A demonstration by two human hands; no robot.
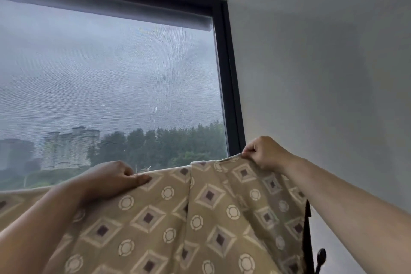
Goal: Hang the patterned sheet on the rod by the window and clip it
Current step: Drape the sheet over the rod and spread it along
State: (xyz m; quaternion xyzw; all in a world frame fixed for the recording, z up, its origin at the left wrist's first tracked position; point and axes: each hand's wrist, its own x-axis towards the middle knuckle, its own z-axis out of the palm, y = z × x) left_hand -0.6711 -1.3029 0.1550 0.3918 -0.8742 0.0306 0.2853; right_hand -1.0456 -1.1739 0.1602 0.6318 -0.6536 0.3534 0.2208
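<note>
Beige sheet (200, 218), left hand (109, 179), right hand (264, 151) gripping

You're not getting any readable text here: the patterned sheet (211, 207) between your left hand (111, 179) and right hand (264, 153) is showing only diamonds and rings.

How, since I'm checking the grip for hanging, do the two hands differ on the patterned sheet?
The left hand sits lower, thumb laid flat along the front of the patterned sheet; the right hand is higher, by the window frame, pinching the edge in a curled grip. The left holds a straight stretch of edge, the right a raised peak. Both grip the top edge.
</note>
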